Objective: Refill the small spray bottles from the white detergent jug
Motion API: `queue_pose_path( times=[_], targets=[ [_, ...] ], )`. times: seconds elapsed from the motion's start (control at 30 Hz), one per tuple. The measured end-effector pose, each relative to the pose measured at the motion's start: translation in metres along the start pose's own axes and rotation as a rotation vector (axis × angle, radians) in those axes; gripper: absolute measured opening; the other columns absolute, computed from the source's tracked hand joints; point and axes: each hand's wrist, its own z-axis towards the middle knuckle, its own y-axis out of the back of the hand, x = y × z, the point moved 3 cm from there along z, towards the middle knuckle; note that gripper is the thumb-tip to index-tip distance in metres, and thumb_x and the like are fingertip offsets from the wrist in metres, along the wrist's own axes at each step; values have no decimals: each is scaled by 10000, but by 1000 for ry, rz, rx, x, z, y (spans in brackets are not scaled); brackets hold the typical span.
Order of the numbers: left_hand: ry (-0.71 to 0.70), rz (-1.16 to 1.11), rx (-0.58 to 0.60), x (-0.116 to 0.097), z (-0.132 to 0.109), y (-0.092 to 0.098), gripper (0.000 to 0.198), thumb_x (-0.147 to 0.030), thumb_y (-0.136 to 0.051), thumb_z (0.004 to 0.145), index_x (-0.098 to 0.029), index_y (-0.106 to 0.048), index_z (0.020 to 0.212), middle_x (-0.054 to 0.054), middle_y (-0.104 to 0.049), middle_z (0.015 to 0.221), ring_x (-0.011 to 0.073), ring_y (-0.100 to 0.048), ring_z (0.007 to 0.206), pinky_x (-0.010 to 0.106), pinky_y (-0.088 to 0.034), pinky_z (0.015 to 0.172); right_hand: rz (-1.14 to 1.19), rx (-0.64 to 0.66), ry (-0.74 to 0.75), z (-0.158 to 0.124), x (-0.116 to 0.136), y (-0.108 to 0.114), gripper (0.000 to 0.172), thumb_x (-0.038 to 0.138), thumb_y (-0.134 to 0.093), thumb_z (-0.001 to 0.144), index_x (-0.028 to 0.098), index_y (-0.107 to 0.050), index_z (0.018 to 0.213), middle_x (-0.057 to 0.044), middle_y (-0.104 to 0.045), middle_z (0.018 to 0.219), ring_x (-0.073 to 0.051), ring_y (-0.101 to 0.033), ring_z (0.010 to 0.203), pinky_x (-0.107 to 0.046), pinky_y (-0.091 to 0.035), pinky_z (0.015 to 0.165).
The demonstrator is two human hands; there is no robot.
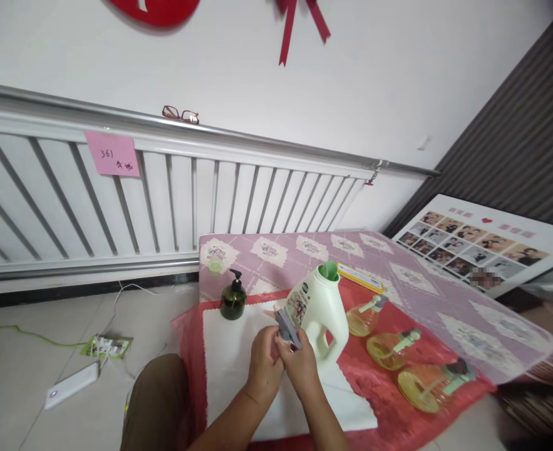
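Close together over the white cloth (232,376), my left hand (263,357) and my right hand (302,363) are closed around a grey trigger spray head (286,327). Whatever part of it lies inside the fingers is hidden. Just behind my right hand stands a pale green detergent jug (329,307) with a handle and an uncapped green mouth. A dark green pump bottle (233,302) with a black pump stands beyond my left hand, apart from it.
Three yellow spray bottles, a far one (361,318), a middle one (389,349) and a near one (424,388), rest on red plastic (370,382) at right. A yellow box (361,279) and a small greenish cap (215,265) lie on the patterned tablecloth (295,250). The radiator (238,194) stands behind.
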Motion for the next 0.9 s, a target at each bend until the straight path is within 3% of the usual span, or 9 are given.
queue_pose_path(
  times=[0.13,0.3,0.4,0.5,0.63,0.77,0.9],
  targets=[
    [-9,46,-6,-3,3,-1,222,-175,-534,805,-192,-587,1020,55,-648,957,206,-622,910,358,-493,843,-16,-30,-24,-2,6,-3,171,339,-677,651,250,-548,721,28,-615,632,-192,-608,606,-323,-513,613],
    [-56,90,-6,-6,6,-1,141,-216,-533,811,-198,-577,944,49,-624,915,211,-592,873,346,-466,801,-12,-9,-27,-4,9,-3,163,317,-651,666,234,-591,793,14,-637,707,-202,-616,668,-327,-512,648],
    [-87,91,18,-6,6,-2,165,-196,-479,832,-203,-573,968,49,-623,924,204,-590,876,348,-469,809,25,77,-14,-4,9,0,223,278,-648,673,229,-627,889,12,-662,765,-207,-640,732,-332,-534,709],
    [-93,90,32,-5,5,-3,217,-191,-431,861,-209,-563,1032,60,-629,970,210,-594,929,373,-475,854,87,209,14,-1,9,7,343,279,-659,700,240,-653,1040,-18,-720,965,-223,-668,913,-334,-546,809],
    [-87,89,40,-7,4,-2,248,-206,-446,866,-221,-559,1087,80,-639,1045,234,-588,1008,422,-460,928,136,327,21,2,8,14,334,307,-635,763,238,-681,1087,-47,-729,1104,-244,-665,1043,-366,-537,899],
    [-74,83,32,-7,3,0,263,-201,-463,863,-213,-555,1109,96,-650,1074,240,-601,1026,435,-466,940,131,284,19,-1,9,12,331,279,-627,761,246,-687,1084,-53,-717,1154,-259,-634,1116,-385,-513,951],
    [-24,46,-5,-3,2,0,295,-238,-529,852,-198,-535,1144,114,-662,1096,239,-630,1008,410,-500,894,109,172,9,-6,9,4,285,287,-624,739,247,-685,1014,-57,-726,1094,-260,-657,1040,-379,-536,894]
  ],
)
